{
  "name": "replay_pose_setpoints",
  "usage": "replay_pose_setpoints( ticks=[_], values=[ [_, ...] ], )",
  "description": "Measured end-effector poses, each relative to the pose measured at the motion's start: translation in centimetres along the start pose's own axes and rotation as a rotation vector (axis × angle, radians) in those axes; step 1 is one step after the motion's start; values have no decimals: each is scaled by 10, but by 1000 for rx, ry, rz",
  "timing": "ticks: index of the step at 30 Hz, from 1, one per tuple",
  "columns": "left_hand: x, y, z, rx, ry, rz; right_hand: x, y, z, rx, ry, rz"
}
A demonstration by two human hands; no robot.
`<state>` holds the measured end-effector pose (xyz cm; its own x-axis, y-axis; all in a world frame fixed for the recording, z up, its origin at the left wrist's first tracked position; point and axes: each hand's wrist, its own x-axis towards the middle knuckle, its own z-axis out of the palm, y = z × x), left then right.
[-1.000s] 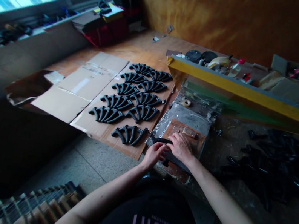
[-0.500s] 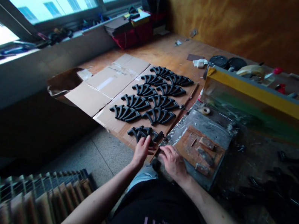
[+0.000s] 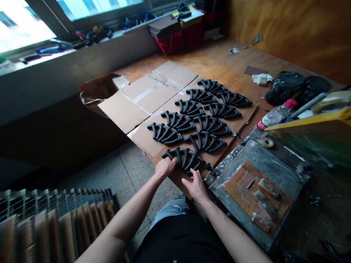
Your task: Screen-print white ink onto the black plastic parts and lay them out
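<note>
Glossy black curved pieces, shaped like bent handles, lie in fanned groups (image 3: 207, 141) on a flattened cardboard sheet (image 3: 156, 144). The nearest group (image 3: 184, 157) sits close to the sheet's front edge. At its left end, my left hand (image 3: 165, 168) is closed with the fingers curled against a curved piece. My right hand (image 3: 198, 188) is at the group's lower right, thumb and forefinger apart, its fingertips at the end of a curved piece. Part of the nearest pieces is hidden behind my fingers.
To the right, a grey board (image 3: 222, 175) carries worn blocks (image 3: 266, 205) and a tape roll (image 3: 267, 143). Behind it stand a red-capped bottle (image 3: 274, 116) and black tubs (image 3: 284, 87). More black pieces (image 3: 332, 261) lie at far right. A wire rack (image 3: 45, 226) stands at lower left.
My right hand has moved from beside the nearest group to its pieces. My left hand has shifted to the group's left end and curled. The view has turned slightly.
</note>
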<state>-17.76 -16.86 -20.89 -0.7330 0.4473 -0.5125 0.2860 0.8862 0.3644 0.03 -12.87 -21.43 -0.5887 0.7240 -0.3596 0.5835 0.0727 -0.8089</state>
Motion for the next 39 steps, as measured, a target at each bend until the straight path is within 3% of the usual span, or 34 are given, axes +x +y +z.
replay_pose_setpoints(
  ticks=[3,5,11,15,19,21,23,27,32,36,39],
  values=[
    [15,4,-9,4,-35,64,5,0,3,80,28,-2],
    [19,-4,-17,-16,-76,113,1,5,0,156,20,-11],
    [1,-65,-28,-163,-246,184,-41,29,-15,268,32,63],
    [-9,-107,-11,-297,-309,97,-61,31,-24,231,16,137],
    [-5,-137,7,-458,-313,-48,-64,44,-26,161,-27,197],
    [3,-150,6,-557,-272,-134,-65,57,-24,175,-59,243],
    [17,-163,-6,-663,-206,-217,-66,68,-19,230,-109,323],
    [72,-187,-61,-854,-21,-315,-65,69,-7,406,-112,527],
    [184,-198,-164,-1014,239,-348,-53,46,9,589,-63,670],
    [272,-194,-246,-1131,357,-322,-49,40,28,704,169,824],
    [319,-190,-288,-1235,340,-292,-48,33,41,703,344,880]
  ],
)
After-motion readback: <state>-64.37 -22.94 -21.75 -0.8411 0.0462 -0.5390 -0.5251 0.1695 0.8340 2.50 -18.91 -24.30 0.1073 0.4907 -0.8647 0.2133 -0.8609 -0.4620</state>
